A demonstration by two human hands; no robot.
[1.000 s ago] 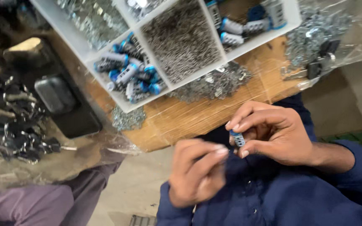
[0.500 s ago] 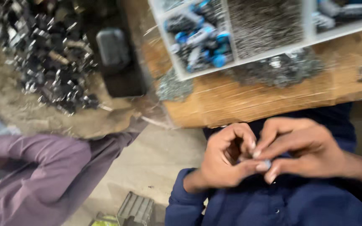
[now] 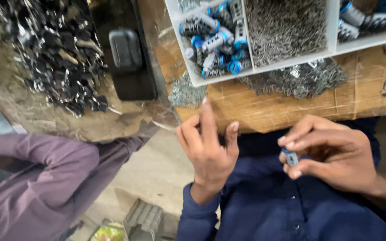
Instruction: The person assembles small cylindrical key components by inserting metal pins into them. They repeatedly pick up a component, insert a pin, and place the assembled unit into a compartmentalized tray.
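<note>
Small part (image 3: 291, 157): blue, silver. Tray (image 3: 291, 62): white. Cylinders (image 3: 215, 42): grey, blue-capped. Bench (image 3: 300, 107): tan wood.

A small assembly workshop is showing here: a white compartment tray (image 3: 333, 33) is sitting at the wooden bench's (image 3: 291, 109) near edge, brimming with blue-capped cylinders (image 3: 213, 42) and tiny metal pins (image 3: 284, 27), while dark parts (image 3: 59, 58) are piling up off its left end.

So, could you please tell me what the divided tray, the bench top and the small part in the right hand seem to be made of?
Divided tray: probably plastic, white and smooth, with thin, even walls.
Bench top: wood, tan with visible grain, apparently under a glossy clear film.
Small part, pinched by the right hand: seemingly blue plastic with a silvery, metal-looking end; too small to be sure.
</note>
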